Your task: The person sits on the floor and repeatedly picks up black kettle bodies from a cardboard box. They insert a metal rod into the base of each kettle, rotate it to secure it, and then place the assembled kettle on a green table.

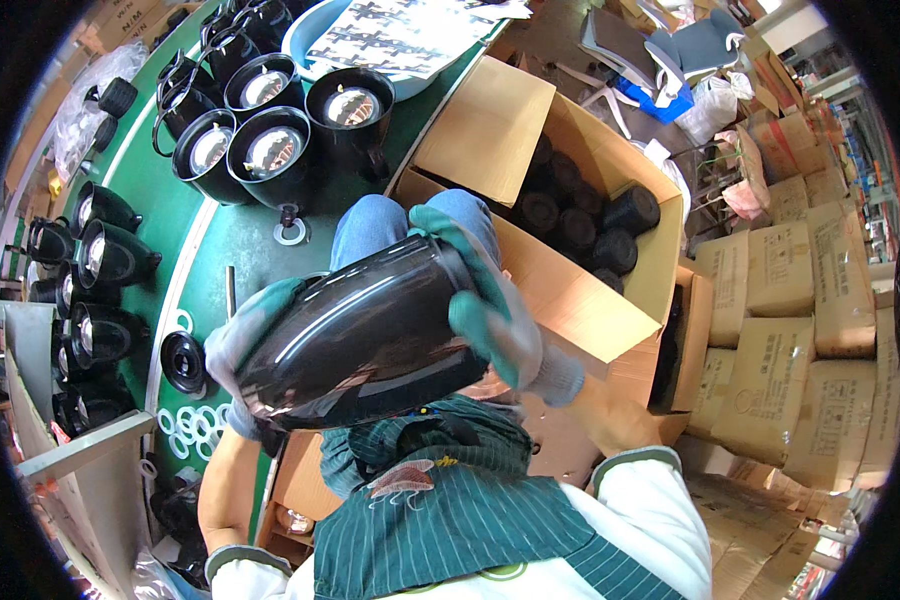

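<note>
Across my lap I hold a large, glossy black jug body [360,340], tilted so that its right end is higher. My left hand [238,345], in a grey and green glove, is wrapped round its left end. Gloved in the same way, my right hand [495,310] grips the other end near the rim, its fingers slightly blurred. Left of my left hand a round black lid-like part [183,362] lies on the green table [195,290]. Several white rings [192,430] are beside it.
Black jugs with mirror-like liners [270,150] stand at the far side of the table, near a light blue basin [300,40]. More black jugs [105,250] line the left. An open cardboard box [660,290] of black cylindrical parts stands right; stacked cartons [780,370] lie beyond.
</note>
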The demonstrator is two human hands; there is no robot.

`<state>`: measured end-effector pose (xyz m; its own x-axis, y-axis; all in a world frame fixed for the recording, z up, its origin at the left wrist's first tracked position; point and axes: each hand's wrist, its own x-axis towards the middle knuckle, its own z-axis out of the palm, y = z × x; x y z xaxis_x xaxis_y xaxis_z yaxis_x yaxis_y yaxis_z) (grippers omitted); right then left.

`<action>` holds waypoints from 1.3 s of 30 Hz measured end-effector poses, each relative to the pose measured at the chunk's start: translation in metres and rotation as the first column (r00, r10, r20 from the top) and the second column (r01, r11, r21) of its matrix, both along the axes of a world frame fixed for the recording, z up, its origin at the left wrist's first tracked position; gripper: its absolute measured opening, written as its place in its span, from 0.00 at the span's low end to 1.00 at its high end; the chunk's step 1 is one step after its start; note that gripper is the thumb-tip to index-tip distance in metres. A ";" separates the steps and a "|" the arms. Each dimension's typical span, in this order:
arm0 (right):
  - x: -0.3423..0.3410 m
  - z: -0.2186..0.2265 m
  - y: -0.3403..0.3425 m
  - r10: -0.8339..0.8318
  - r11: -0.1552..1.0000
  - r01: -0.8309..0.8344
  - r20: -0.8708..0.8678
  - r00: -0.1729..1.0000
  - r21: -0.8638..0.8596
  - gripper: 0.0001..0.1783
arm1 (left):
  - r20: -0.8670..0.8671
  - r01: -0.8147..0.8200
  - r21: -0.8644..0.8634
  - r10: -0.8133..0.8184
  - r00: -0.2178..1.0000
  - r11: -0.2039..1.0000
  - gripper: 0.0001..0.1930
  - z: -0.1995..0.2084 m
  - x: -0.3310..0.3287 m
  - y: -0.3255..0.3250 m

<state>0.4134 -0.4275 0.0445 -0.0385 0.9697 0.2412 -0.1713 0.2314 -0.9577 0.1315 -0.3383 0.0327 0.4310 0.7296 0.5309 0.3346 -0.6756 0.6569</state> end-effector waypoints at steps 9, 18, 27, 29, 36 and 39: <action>-0.010 0.044 0.003 -0.187 0.763 -0.189 0.492 0.850 0.618 0.49 | 0.567 0.570 -0.822 0.113 0.816 0.005 0.20 -0.063 -0.006 -0.014; 0.001 -0.056 0.000 -0.092 0.977 0.042 -0.230 0.969 -0.211 0.37 | -0.239 0.169 0.315 -0.094 0.966 0.934 0.17 0.033 -0.001 0.013; 0.017 -0.040 -0.012 -0.278 0.916 -0.043 0.710 0.647 0.398 0.57 | 0.604 0.510 -0.763 0.160 0.780 0.396 0.31 -0.130 -0.082 0.015; 0.010 -0.029 -0.004 -0.163 0.947 0.011 0.449 0.879 0.322 0.55 | 0.591 0.480 -0.751 0.139 0.794 0.453 0.27 -0.121 -0.057 0.014; 0.018 -0.051 0.005 -0.011 0.988 0.012 0.011 1.000 -0.155 0.50 | -0.061 0.094 0.027 -0.093 0.994 0.995 0.16 0.000 -0.002 0.021; 0.013 -0.020 0.011 -0.142 0.924 0.016 0.305 0.942 0.382 0.47 | 0.366 0.233 -0.684 0.049 0.929 0.691 0.23 -0.080 -0.043 0.013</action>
